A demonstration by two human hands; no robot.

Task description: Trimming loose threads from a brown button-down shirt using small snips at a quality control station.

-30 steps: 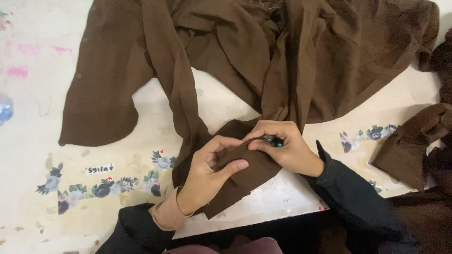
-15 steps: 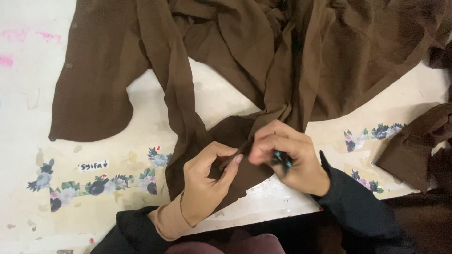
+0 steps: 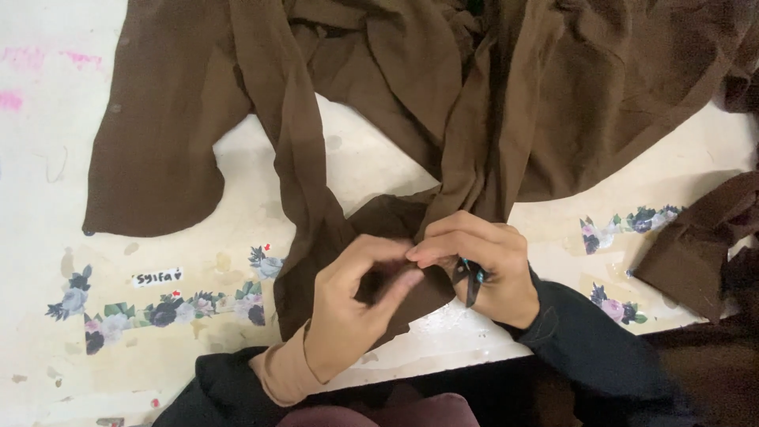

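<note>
A large piece of brown cloth (image 3: 411,103) lies spread and bunched over a white table (image 3: 47,198). One end of it hangs down to the near edge, where both hands work on it. My left hand (image 3: 356,304) pinches that end of the cloth between thumb and fingers. My right hand (image 3: 482,265) touches the same spot with its fingertips and holds a small dark tool with a blue part (image 3: 472,278) in its palm. The two hands' fingertips meet.
A second scrap of brown cloth (image 3: 700,245) lies at the right edge. Flower stickers (image 3: 158,312) and a small white label run along the table's near edge. Pink marks (image 3: 47,71) show on the tabletop at the far left.
The view has shifted a little. My right hand has turned so the small tool now shows under its fingers, and my left fingers have closed in on the cloth's end.
</note>
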